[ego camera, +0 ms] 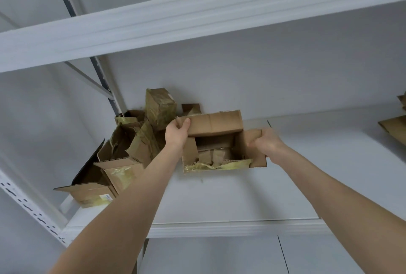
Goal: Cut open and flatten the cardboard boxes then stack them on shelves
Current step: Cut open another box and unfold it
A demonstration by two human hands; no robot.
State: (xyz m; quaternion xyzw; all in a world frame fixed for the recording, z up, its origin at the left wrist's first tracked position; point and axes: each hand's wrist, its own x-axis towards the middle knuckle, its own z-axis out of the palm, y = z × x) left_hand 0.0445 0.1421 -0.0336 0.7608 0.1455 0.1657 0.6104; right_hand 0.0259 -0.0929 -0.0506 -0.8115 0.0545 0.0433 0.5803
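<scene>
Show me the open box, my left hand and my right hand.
open box (216,123): head view, on its raised top flap.
left hand (176,133): head view, back of the hand.
right hand (267,143): head view, back of the hand.

The open box (222,142) is plain brown with yellowish tape (217,166), the piled boxes (123,148) brown with yellow-green tape, and the shelf (219,197) pale grey-white.

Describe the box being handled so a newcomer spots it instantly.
On the white shelf, just right of the heap of boxes in the back-left corner, is one open box. Only it has its flaps gripped, by the left hand and the right hand.
</scene>
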